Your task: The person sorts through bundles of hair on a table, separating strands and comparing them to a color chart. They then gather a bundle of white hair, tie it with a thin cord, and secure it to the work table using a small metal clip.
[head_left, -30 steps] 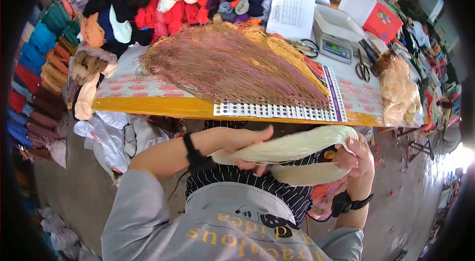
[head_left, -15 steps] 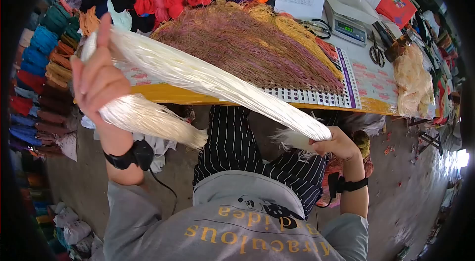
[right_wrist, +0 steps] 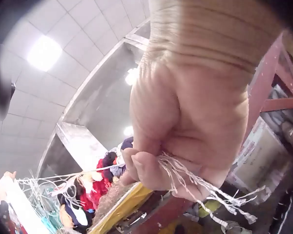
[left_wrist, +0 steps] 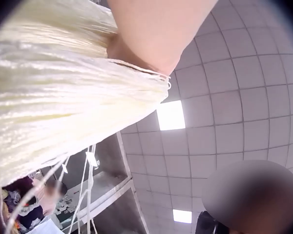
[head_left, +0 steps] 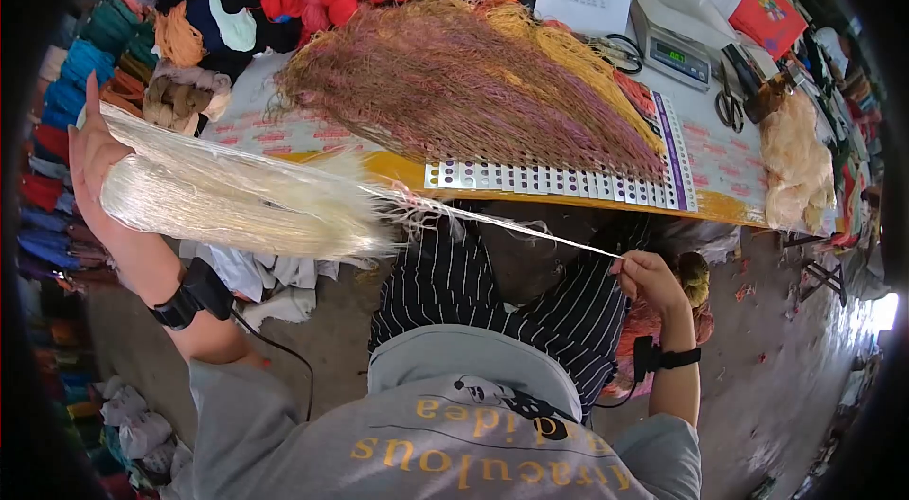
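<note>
Beyond the fingers, a counter [head_left: 715, 154] carries a broad spread of purple and gold yarn [head_left: 473, 88]. A pale hank [head_left: 227, 202] hangs over the left hand [head_left: 98, 154], its fingers extended, while the right hand's [head_left: 653, 282] fingers pinch thin white strands [head_left: 587, 246] pulled taut, loose ends trailing from the grip.

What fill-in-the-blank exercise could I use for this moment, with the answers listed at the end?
1. Thin strands stretch from the pale skein on the left hand to the person's ____ hand.
2. The lit digits on the scale glow ____.
3. The black trousers are patterned with white ____.

Missing words: right; green; stripes.
</note>
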### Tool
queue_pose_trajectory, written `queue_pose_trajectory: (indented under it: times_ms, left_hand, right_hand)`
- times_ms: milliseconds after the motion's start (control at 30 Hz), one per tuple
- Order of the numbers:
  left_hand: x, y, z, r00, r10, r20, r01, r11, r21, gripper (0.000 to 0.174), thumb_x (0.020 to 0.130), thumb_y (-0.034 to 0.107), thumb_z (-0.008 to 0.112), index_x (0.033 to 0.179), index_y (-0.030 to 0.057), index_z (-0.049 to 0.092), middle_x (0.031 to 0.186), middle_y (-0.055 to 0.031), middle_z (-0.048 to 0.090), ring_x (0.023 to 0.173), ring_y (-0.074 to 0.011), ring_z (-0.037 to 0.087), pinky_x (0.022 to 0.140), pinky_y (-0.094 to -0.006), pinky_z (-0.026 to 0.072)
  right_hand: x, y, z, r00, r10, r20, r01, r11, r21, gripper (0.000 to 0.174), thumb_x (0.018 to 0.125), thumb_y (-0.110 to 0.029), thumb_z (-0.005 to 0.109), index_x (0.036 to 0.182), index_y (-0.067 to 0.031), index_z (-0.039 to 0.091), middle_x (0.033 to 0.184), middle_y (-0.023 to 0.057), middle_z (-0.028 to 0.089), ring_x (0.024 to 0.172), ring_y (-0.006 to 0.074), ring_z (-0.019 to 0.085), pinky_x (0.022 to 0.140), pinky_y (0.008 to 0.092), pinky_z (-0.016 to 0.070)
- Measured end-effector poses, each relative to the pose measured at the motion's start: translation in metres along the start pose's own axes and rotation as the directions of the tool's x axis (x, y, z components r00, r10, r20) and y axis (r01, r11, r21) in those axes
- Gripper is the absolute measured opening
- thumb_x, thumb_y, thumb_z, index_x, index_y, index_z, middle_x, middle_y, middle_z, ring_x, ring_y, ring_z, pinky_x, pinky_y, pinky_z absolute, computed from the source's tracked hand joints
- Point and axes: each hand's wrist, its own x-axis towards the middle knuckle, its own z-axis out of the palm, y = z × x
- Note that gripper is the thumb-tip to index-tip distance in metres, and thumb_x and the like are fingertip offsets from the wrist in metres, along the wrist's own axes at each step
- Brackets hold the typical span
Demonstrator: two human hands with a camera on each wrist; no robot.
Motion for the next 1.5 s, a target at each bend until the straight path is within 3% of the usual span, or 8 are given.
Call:
queue_pose_trajectory:
  times_ms: [400, 600, 667, 733, 900, 1000, 1167, 1500]
  left_hand:
    - [-0.006, 0.019, -0.078, 0.982, -0.063, -0.176, 0.028, 0.981, -0.192, 0.040, 0.094, 0.005, 0.038, 0.132, -0.0053, 0.033, 0.061, -0.0002, 0.038, 0.043, -0.0098, 0.033, 0.042, -0.0214, 0.0335]
    - [-0.027, 0.020, -0.067, 0.905, 0.342, -0.252, -0.316, 0.939, 0.137, 0.046, 0.095, 0.015, 0.043, 0.135, -0.0042, 0.029, 0.068, -0.0007, 0.034, 0.056, -0.0096, 0.039, 0.051, -0.0236, 0.0374]
    - [-0.033, 0.014, -0.080, 0.985, 0.157, 0.074, -0.169, 0.963, 0.209, 0.050, 0.094, 0.022, 0.046, 0.134, -0.0035, 0.032, 0.079, -0.0041, 0.048, 0.071, -0.0133, 0.050, 0.067, -0.0274, 0.0445]
    - [-0.024, -0.044, -0.051, 0.782, 0.449, -0.433, -0.097, 0.773, 0.627, 0.050, 0.093, 0.029, 0.048, 0.130, -0.0030, 0.040, 0.100, -0.0099, 0.057, 0.090, -0.0186, 0.055, 0.087, -0.0333, 0.0428]
    - [-0.055, -0.077, -0.103, 0.954, 0.137, -0.266, 0.138, 0.587, 0.798, 0.046, 0.094, 0.038, 0.045, 0.123, 0.0018, 0.049, 0.119, -0.0110, 0.054, 0.103, -0.0214, 0.053, 0.096, -0.0364, 0.0391]
    - [-0.058, -0.167, -0.071, 0.980, -0.108, -0.166, 0.173, 0.058, 0.983, 0.045, 0.095, 0.042, 0.043, 0.119, 0.0060, 0.055, 0.109, -0.0040, 0.058, 0.086, -0.0087, 0.052, 0.080, -0.0237, 0.0400]
    - [-0.083, -0.290, -0.048, 0.827, -0.558, -0.066, 0.506, 0.687, 0.522, 0.051, 0.095, 0.040, 0.039, 0.127, 0.0003, 0.049, 0.135, -0.0146, 0.044, 0.121, -0.0237, 0.045, 0.098, -0.0356, 0.0369]
    - [-0.086, -0.319, -0.047, 0.640, -0.753, -0.152, 0.756, 0.652, -0.047, 0.056, 0.096, 0.043, 0.032, 0.132, 0.0009, 0.042, 0.137, -0.0098, 0.042, 0.112, -0.0228, 0.052, 0.085, -0.0381, 0.0474]
  right_hand:
    - [-0.009, 0.002, -0.021, 0.977, -0.149, -0.150, 0.150, 0.989, -0.001, 0.024, 0.094, -0.022, 0.049, 0.089, -0.0008, 0.058, 0.060, 0.0011, 0.051, 0.053, 0.0080, 0.046, 0.052, 0.0203, 0.0364]
    - [-0.011, 0.009, -0.027, 0.858, -0.108, -0.501, 0.032, 0.987, -0.157, 0.021, 0.093, -0.018, 0.051, 0.103, -0.0019, 0.057, 0.082, 0.0039, 0.062, 0.073, 0.0100, 0.058, 0.068, 0.0214, 0.0453]
    - [-0.013, 0.010, -0.026, 0.844, -0.086, -0.529, 0.002, 0.987, -0.158, 0.021, 0.092, -0.016, 0.051, 0.106, -0.0019, 0.056, 0.088, 0.0044, 0.063, 0.078, 0.0103, 0.059, 0.071, 0.0221, 0.0464]
    - [-0.007, 0.006, -0.016, 0.880, -0.121, -0.459, 0.042, 0.983, -0.179, 0.020, 0.091, -0.014, 0.052, 0.106, -0.0008, 0.057, 0.087, 0.0055, 0.063, 0.076, 0.0106, 0.059, 0.070, 0.0227, 0.0470]
    - [0.013, -0.025, 0.065, 0.875, -0.393, -0.282, 0.273, 0.883, -0.382, 0.016, 0.087, -0.006, 0.056, 0.100, 0.0030, 0.059, 0.086, 0.0075, 0.062, 0.080, 0.0124, 0.060, 0.071, 0.0238, 0.0481]
    - [0.021, -0.048, 0.125, 0.825, -0.548, -0.140, 0.429, 0.767, -0.477, 0.016, 0.085, -0.002, 0.058, 0.100, 0.0029, 0.058, 0.088, 0.0082, 0.060, 0.082, 0.0126, 0.060, 0.071, 0.0227, 0.0470]
    - [0.027, -0.067, 0.197, 0.879, -0.464, -0.108, 0.455, 0.885, -0.094, 0.017, 0.088, 0.000, 0.054, 0.104, 0.0020, 0.055, 0.092, 0.0059, 0.056, 0.077, 0.0110, 0.059, 0.066, 0.0220, 0.0472]
    - [0.039, -0.046, 0.192, 0.914, -0.374, -0.155, 0.393, 0.913, 0.114, 0.012, 0.094, -0.011, 0.047, 0.094, -0.0009, 0.054, 0.075, 0.0039, 0.059, 0.062, 0.0068, 0.054, 0.055, 0.0177, 0.0398]
